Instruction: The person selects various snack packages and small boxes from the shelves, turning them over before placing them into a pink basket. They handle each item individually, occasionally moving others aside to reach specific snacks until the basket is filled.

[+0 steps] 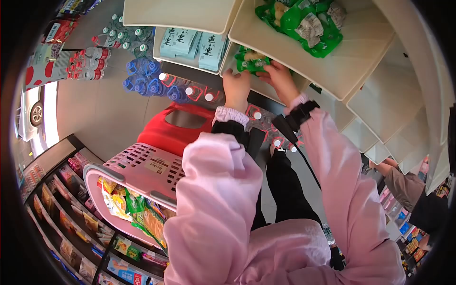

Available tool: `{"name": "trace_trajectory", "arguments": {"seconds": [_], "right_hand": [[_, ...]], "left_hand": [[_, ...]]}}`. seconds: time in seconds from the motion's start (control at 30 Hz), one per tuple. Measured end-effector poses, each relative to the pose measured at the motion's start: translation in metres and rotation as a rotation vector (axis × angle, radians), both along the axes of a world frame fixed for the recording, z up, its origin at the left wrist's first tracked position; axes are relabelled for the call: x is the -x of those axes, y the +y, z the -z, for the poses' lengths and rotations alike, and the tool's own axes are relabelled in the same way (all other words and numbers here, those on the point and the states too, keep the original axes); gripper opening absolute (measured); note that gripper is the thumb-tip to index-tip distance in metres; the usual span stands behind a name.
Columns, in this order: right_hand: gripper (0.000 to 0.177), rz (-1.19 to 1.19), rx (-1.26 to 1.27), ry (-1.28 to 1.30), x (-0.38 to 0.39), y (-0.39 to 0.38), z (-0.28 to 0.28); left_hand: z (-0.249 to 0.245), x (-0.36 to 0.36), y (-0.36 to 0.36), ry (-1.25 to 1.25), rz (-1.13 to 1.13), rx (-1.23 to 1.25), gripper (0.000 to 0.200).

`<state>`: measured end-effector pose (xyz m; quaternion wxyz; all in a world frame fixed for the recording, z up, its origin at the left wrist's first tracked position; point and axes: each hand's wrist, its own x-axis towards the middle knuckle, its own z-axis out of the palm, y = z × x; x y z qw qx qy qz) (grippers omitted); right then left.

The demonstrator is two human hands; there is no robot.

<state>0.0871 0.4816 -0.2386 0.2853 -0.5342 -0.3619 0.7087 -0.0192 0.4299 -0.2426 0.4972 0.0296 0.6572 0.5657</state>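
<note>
My right hand (281,81) reaches into a cream bin (263,89), its fingers closed on the right end of a green snack packet (251,61) with tan food pictured or showing in it. At the left end of the same bin is my left hand (236,88). Its fingers are loosely bent and apart, close to the packet, and I see nothing held in them. Above, a larger cream bin (304,61) holds several crumpled green packets (311,28). To the left, another bin contains pale blue packs (211,50) with dark lettering.
A pink shopping basket (137,164) with snack bags (137,209) sits on a red stool-like object (178,126) at my left. Bottles with white caps (209,97) and blue-topped jugs (147,78) stand below the bins. Snack shelves (71,218) line the lower left. Another person's arm (401,183) is at right.
</note>
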Motion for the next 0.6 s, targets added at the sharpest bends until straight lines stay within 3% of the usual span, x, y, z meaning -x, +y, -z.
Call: {"name": "trace_trajectory", "arguments": {"seconds": [0.03, 0.07, 0.17, 0.27, 0.3, 0.33, 0.43, 0.6], "right_hand": [[0.02, 0.067, 0.003, 0.123, -0.008, -0.006, -0.007], [0.022, 0.073, 0.035, 0.187, -0.018, -0.012, -0.015], [0.021, 0.001, 0.013, 0.203, -0.041, -0.036, -0.058], [0.019, -0.022, 0.048, 0.157, -0.043, -0.06, -0.107], [0.017, -0.161, -0.006, 0.144, -0.075, -0.078, -0.098], [0.015, -0.221, 0.009, 0.049, -0.084, -0.092, -0.104], [0.011, -0.329, -0.028, 0.115, -0.084, -0.133, -0.148], [0.014, -0.631, 0.058, 0.208, -0.079, -0.193, -0.185]], "left_hand": [[-0.016, -0.002, 0.0, 0.045, -0.09, 0.01, 0.02], [-0.032, 0.007, -0.01, -0.225, 0.037, 0.011, 0.024], [-0.063, 0.002, -0.034, -0.611, -0.014, -0.086, 0.024], [-0.085, 0.004, -0.062, -0.665, 0.084, -0.203, 0.024], [-0.083, -0.015, -0.08, -0.734, 0.084, -0.302, 0.026], [-0.094, -0.023, -0.096, -0.719, 0.073, -0.295, 0.026], [-0.138, -0.033, -0.148, -0.729, 0.023, -0.298, 0.026], [-0.206, -0.024, -0.242, -0.387, -0.007, -0.129, 0.032]]}}
